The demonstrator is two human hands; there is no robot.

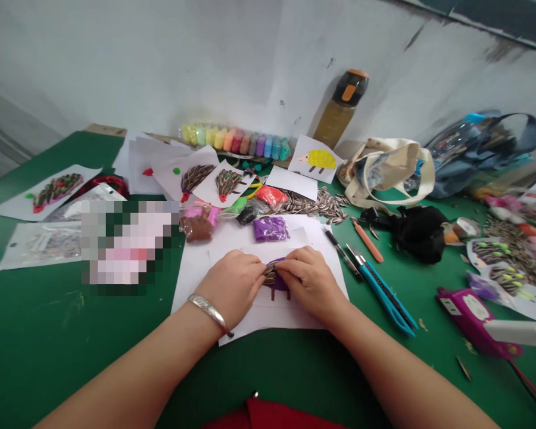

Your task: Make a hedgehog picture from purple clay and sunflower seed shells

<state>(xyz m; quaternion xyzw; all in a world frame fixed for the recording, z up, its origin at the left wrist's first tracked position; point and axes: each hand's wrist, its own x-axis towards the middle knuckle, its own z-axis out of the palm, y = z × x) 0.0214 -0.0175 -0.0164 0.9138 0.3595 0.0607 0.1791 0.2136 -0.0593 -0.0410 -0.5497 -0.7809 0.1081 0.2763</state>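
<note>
A small hedgehog picture (282, 282) in purple clay with brown legs lies on white paper. Sunflower seeds (270, 275) cover its left part, overlapping in rows. My left hand (234, 280), with a silver bangle at the wrist, is closed, its fingertips at the left edge of these seeds; whatever they pinch is hidden. From the other side my right hand (310, 279) pinches at the seeds over the purple body, apparently on one sunflower seed. Part of the hedgehog is covered by my fingers. Just beyond the hands sits a pack of purple clay (270, 229).
Seeds are heaped (317, 204) behind the paper. To the right lie a pen (343, 253), an orange clay tool (367, 240), blue tweezers (388, 295) and a magenta glue-gun-like device (477, 322). Finished seed hedgehogs (226, 182) lie at the back. A bottle (342, 110) stands by the wall.
</note>
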